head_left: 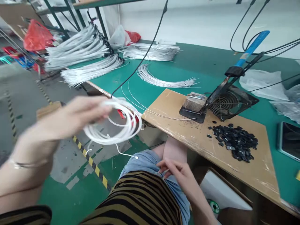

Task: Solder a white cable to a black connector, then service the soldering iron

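My left hand (pixel 77 114), smeared by motion, grips a coil of white cable (pixel 127 131) over the floor left of the bench. Two cable ends dangle below the coil, one with a small white tip near my lap. My right hand (pixel 174 168) rests low over my lap, its fingers loosely bent and apart, with nothing visible in them. On the cardboard (pixel 164 115) stands a tilted soldering iron with a blue handle (pixel 254 47), its lower end by a small block (pixel 195 101). Two thin white wires (pixel 152 112) reach across to that block.
Small black pieces (pixel 236 140) lie heaped on the cardboard, near a black fan (pixel 225 104). White wire bundles (pixel 164 79) lie along the green bench (pixel 199 61), more stacked at left (pixel 79 47). A phone (pixel 290 139) is at the right edge. A black cord (pixel 142 57) hangs across the bench.
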The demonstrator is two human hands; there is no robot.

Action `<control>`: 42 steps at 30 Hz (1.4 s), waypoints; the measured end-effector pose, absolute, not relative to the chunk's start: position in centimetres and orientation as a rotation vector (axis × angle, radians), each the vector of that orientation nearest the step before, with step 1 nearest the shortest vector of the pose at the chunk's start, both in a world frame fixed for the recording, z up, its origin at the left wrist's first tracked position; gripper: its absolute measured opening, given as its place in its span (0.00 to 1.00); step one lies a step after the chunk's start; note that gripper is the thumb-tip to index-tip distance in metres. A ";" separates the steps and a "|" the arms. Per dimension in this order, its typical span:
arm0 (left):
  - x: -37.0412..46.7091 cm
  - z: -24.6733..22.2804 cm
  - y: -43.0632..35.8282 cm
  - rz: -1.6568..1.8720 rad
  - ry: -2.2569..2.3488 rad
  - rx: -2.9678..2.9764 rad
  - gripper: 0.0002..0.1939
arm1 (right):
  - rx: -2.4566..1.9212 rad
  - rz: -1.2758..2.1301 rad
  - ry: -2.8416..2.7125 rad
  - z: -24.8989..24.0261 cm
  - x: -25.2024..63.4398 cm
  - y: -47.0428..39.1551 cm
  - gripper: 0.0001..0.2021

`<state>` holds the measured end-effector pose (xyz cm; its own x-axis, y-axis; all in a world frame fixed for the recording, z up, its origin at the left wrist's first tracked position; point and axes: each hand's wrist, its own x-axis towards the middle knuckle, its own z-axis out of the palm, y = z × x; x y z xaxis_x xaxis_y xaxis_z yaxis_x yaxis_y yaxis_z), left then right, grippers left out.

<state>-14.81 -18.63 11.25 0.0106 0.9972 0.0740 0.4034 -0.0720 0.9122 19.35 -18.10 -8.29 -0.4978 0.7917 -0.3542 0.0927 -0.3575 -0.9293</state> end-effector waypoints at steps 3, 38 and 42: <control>-10.7 6.5 -19.0 0.856 1.298 1.820 0.17 | -1.065 1.789 -1.310 -6.5 18.8 -18.3 0.29; 6.4 -11.4 -17.5 0.496 0.442 1.134 0.21 | -1.407 0.974 -0.586 -6.3 25.8 -30.4 0.12; 7.3 -11.6 -17.1 0.557 0.525 1.263 0.12 | -1.540 1.034 -0.640 -7.6 27.4 -31.2 0.14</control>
<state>7.31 -17.15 -11.56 0.7567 0.6508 -0.0620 -0.0997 0.2087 0.9729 27.36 -31.18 -7.59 0.4694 0.8408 -0.2697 -0.1336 -0.2343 -0.9629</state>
